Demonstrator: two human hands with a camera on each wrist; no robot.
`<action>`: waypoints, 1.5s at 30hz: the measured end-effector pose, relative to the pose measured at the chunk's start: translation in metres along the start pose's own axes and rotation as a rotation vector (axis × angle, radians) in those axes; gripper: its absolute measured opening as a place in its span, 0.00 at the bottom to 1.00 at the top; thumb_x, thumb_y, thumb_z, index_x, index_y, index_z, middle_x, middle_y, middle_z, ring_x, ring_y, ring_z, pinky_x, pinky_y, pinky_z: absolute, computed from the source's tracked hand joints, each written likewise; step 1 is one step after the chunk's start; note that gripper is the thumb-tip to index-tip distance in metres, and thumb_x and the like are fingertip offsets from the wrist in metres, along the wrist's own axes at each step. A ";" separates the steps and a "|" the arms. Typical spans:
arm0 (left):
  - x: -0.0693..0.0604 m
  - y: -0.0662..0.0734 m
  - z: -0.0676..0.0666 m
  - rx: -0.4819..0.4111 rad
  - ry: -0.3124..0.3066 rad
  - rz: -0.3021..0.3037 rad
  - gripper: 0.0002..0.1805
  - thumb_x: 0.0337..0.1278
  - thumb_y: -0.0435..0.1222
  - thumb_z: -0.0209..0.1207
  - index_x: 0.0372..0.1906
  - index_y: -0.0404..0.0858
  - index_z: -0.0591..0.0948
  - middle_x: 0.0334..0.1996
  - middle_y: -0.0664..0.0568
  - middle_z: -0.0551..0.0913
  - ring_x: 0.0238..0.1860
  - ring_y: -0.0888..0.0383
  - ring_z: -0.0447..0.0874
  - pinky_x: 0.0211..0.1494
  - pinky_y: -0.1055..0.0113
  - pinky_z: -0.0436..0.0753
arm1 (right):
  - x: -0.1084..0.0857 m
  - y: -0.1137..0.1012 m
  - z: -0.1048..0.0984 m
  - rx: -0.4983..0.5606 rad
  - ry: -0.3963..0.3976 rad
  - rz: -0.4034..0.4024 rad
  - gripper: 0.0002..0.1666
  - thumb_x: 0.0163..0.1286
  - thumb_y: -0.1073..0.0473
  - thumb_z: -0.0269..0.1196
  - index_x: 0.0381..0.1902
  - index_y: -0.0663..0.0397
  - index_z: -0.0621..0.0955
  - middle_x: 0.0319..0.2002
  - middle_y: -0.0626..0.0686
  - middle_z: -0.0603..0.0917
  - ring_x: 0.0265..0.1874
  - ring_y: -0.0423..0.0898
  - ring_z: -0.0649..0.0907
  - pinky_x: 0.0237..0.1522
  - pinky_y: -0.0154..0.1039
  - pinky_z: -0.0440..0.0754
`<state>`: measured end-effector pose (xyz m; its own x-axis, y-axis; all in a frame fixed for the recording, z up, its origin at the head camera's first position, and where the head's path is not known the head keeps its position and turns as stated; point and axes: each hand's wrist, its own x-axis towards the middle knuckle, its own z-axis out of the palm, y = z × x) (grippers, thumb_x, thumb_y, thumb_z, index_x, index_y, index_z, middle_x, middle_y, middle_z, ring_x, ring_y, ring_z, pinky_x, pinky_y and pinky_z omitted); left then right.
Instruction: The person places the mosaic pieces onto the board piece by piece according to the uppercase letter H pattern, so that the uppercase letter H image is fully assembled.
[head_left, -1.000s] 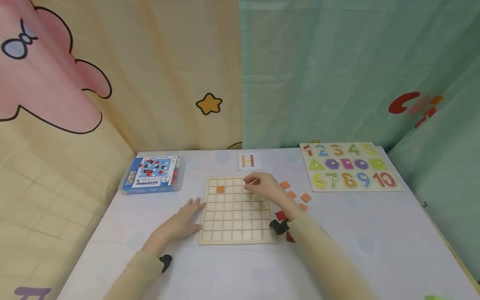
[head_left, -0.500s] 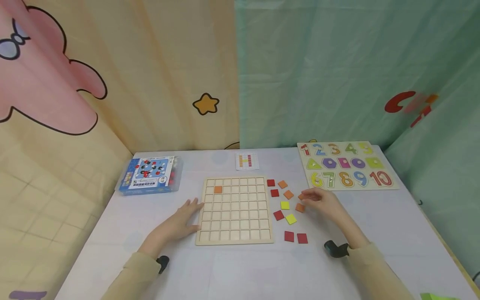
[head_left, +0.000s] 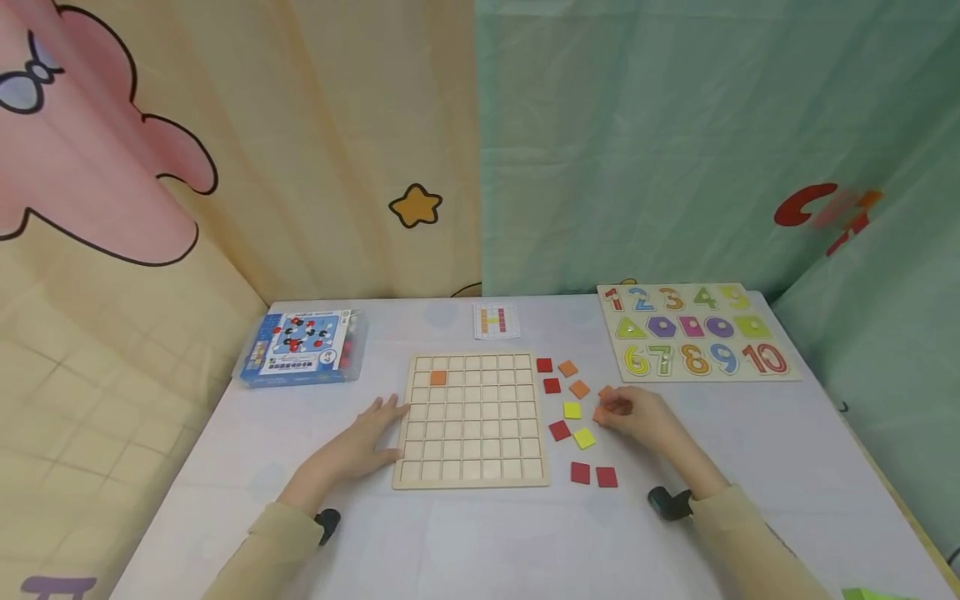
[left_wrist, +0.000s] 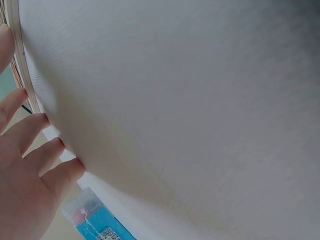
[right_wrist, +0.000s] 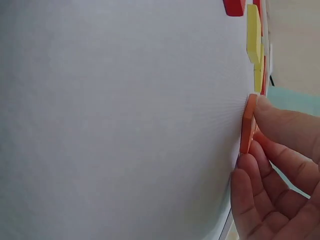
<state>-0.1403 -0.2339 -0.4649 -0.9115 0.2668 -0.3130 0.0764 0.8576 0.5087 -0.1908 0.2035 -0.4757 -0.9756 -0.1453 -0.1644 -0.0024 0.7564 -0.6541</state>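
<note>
A wooden grid board [head_left: 472,483] lies mid-table, with one orange square tile [head_left: 438,378] in its second row. My left hand [head_left: 363,442] rests at the board's left edge, fingers spread, thumb and fingertips touching the rim. Right of the board, my right hand [head_left: 637,417] pinches an orange tile [right_wrist: 248,125] at table level, thumb on its near side and fingertips at its far edge. Another orange tile [head_left: 606,392] lies just beyond these fingers. Beside them are more loose tiles: orange ones [head_left: 579,389], yellow ones [head_left: 572,410] and red ones [head_left: 559,430].
A small pattern card [head_left: 496,321] lies behind the board. At the back left is a clear-and-blue boxed molecule set [head_left: 303,346]. The number and shape puzzle board [head_left: 701,333] lies at the back right. Curtains [head_left: 637,150] hang behind the table.
From above the board's far side, my right hand has moved right to the loose tiles, then slightly nearer onto an orange tile. The left hand has stayed at the board's edge.
</note>
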 end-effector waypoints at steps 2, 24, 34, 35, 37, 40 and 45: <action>0.001 0.000 0.000 0.007 0.002 -0.002 0.41 0.60 0.38 0.65 0.75 0.38 0.61 0.79 0.39 0.49 0.79 0.37 0.38 0.78 0.37 0.47 | 0.001 -0.002 0.001 -0.031 0.007 -0.008 0.22 0.61 0.56 0.72 0.51 0.61 0.82 0.40 0.53 0.86 0.39 0.47 0.82 0.47 0.45 0.86; 0.002 -0.004 0.004 0.014 0.001 -0.001 0.41 0.61 0.39 0.64 0.76 0.41 0.59 0.79 0.41 0.48 0.79 0.39 0.37 0.78 0.38 0.47 | 0.003 -0.017 0.000 0.072 -0.004 0.024 0.15 0.60 0.55 0.72 0.40 0.56 0.82 0.35 0.52 0.85 0.34 0.45 0.80 0.40 0.36 0.83; 0.002 -0.006 0.002 0.008 -0.004 -0.010 0.41 0.61 0.40 0.64 0.77 0.42 0.59 0.79 0.42 0.47 0.80 0.40 0.36 0.78 0.38 0.47 | 0.033 -0.112 0.037 0.287 -0.050 -0.083 0.14 0.61 0.58 0.72 0.42 0.58 0.83 0.38 0.54 0.86 0.36 0.45 0.83 0.40 0.34 0.84; 0.002 -0.006 0.002 0.007 -0.007 -0.012 0.41 0.61 0.40 0.64 0.77 0.42 0.59 0.79 0.42 0.47 0.80 0.40 0.36 0.78 0.38 0.47 | 0.036 -0.122 0.044 0.283 -0.052 -0.100 0.13 0.60 0.58 0.72 0.41 0.57 0.84 0.37 0.54 0.86 0.36 0.45 0.83 0.39 0.35 0.84; 0.002 -0.006 0.002 0.000 -0.011 -0.016 0.41 0.61 0.40 0.64 0.77 0.42 0.59 0.80 0.43 0.47 0.80 0.40 0.36 0.78 0.38 0.47 | 0.043 -0.141 0.059 0.266 -0.074 -0.141 0.12 0.60 0.58 0.72 0.41 0.55 0.85 0.36 0.52 0.86 0.36 0.44 0.83 0.39 0.35 0.83; 0.003 -0.007 0.002 -0.012 -0.018 -0.019 0.41 0.62 0.40 0.64 0.77 0.42 0.59 0.80 0.43 0.46 0.80 0.41 0.35 0.78 0.37 0.46 | 0.052 -0.160 0.080 0.264 -0.101 -0.161 0.09 0.61 0.58 0.71 0.39 0.53 0.86 0.35 0.51 0.87 0.33 0.43 0.83 0.37 0.33 0.82; 0.003 -0.006 0.001 -0.011 -0.027 -0.015 0.40 0.63 0.40 0.63 0.77 0.42 0.59 0.80 0.43 0.46 0.80 0.40 0.35 0.78 0.37 0.46 | 0.067 -0.173 0.106 0.262 -0.109 -0.179 0.08 0.60 0.60 0.72 0.37 0.55 0.86 0.33 0.51 0.87 0.29 0.40 0.82 0.32 0.31 0.80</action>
<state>-0.1433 -0.2375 -0.4701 -0.9013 0.2654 -0.3423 0.0576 0.8567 0.5126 -0.2321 -0.0042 -0.4515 -0.9357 -0.3389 -0.0984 -0.1013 0.5250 -0.8450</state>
